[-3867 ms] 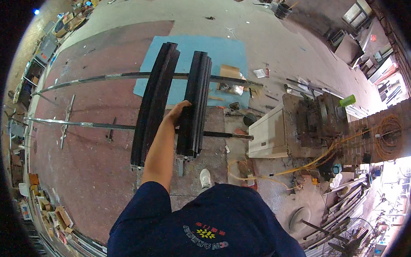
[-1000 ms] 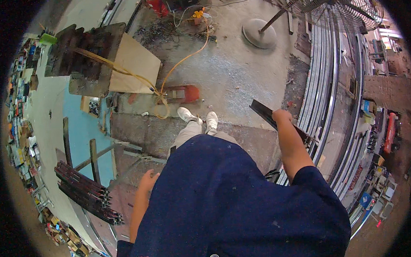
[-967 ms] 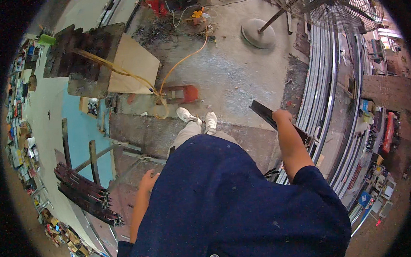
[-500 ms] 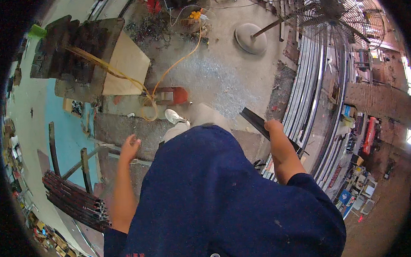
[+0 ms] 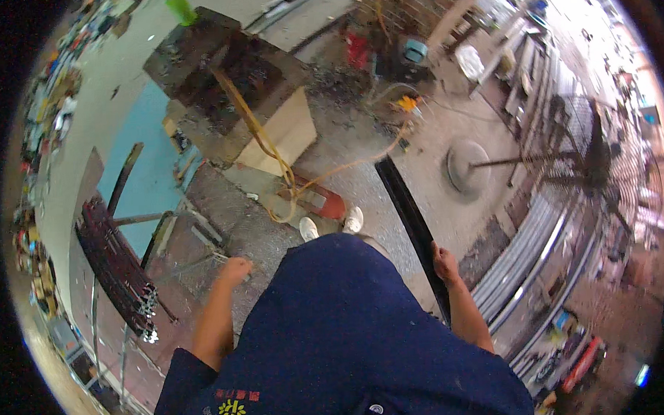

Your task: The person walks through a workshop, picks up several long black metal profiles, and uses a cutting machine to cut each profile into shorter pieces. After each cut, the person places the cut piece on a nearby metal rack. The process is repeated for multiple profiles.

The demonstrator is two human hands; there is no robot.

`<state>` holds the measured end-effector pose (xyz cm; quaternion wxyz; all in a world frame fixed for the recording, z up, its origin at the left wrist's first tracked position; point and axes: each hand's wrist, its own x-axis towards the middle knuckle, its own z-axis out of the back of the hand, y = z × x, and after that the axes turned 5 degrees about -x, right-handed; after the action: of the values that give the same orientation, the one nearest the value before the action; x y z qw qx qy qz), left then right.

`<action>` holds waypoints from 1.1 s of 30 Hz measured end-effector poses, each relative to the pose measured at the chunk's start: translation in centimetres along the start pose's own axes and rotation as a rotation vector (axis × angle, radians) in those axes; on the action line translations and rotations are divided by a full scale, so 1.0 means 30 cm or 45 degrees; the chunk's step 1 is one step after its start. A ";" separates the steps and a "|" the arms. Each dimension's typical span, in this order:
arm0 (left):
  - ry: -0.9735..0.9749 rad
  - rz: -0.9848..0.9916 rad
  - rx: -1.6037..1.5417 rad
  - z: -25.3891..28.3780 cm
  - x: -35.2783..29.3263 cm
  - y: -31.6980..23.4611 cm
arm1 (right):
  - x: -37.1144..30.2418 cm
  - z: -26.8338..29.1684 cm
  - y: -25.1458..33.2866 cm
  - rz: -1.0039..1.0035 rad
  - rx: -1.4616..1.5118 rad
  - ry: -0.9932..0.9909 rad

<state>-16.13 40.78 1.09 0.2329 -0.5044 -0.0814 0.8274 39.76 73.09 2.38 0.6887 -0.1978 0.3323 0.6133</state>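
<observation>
My right hand is closed around a long dark metal profile. The profile slants from beside my right forearm up and away over the grey floor. My left hand hangs low on the left with its fingers curled in, and nothing shows in it. It is nearest to a thin metal frame on the floor side. My two pale shoes stand just beyond my shirt front, beside a red and grey metal piece.
Ahead left stands a dark-topped bench with a pale board and yellow hoses. A stack of dark bars rests on a rack at left. At right are a pedestal fan's base and long silver profiles.
My view has swung to the right, and both shoes now show. The dark profile reaches farther forward in my right hand. My left hand's fingers have curled in.
</observation>
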 end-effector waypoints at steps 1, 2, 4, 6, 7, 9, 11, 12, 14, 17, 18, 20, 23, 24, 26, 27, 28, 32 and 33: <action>-0.034 -0.060 0.057 -0.041 -0.018 -0.014 | 0.036 0.009 0.042 0.097 0.120 -0.018; -0.067 -0.119 0.118 -0.085 -0.026 -0.016 | 0.067 0.024 0.093 0.191 0.242 -0.032; -0.121 -0.301 0.159 -0.166 -0.034 0.002 | 0.131 0.052 0.240 0.432 0.441 -0.035; -0.095 -0.344 0.139 -0.179 -0.012 -0.066 | 0.152 0.114 0.447 0.592 0.528 -0.036; -0.030 -0.291 0.092 -0.154 -0.034 -0.182 | 0.128 0.170 0.568 0.623 0.509 -0.034; -0.026 -0.244 -0.056 -0.140 -0.085 -0.298 | 0.119 0.224 0.725 0.660 0.446 0.044; -0.151 -0.287 -0.262 -0.130 -0.079 -0.340 | 0.142 0.267 0.841 0.672 0.355 0.161; -0.252 -0.421 -0.251 -0.114 -0.078 -0.346 | 0.178 0.235 0.865 0.847 0.455 0.073; -0.440 -0.676 -0.235 -0.123 -0.075 -0.305 | 0.149 0.269 0.939 0.839 0.357 0.130; -0.125 -0.572 -0.089 -0.115 0.014 -0.102 | 0.134 0.265 0.988 0.748 0.189 0.165; -0.030 -0.616 0.051 -0.111 0.056 -0.036 | 0.134 0.257 0.994 0.707 0.129 0.166; -0.020 -0.389 -0.119 -0.139 0.075 0.110 | 0.102 0.248 0.992 0.679 0.239 0.198; -0.114 -0.144 -0.304 -0.132 0.065 0.236 | 0.066 0.254 0.999 0.689 0.215 0.125; -0.160 -0.077 -0.348 -0.118 0.058 0.262 | 0.050 0.264 1.002 0.691 0.217 0.122; -0.310 -0.273 -0.382 -0.125 0.083 0.388 | 0.037 0.271 1.019 0.694 0.194 0.138; -0.383 -0.373 -0.398 -0.124 0.110 0.424 | 0.046 0.268 1.013 0.679 0.172 0.153; -0.339 -0.330 -0.416 -0.095 0.128 0.406 | 0.050 0.263 1.010 0.658 0.143 0.164; -0.282 -0.080 -0.543 0.124 0.147 0.189 | 0.016 0.284 1.036 0.651 0.157 0.096; -0.298 -0.001 -0.588 0.156 0.160 0.154 | 0.002 0.295 1.046 0.664 0.197 0.093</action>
<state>-23.45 39.45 -2.19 0.1011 -0.4451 -0.2948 0.8395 11.04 84.46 12.80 0.5081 -0.0743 0.4425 0.7352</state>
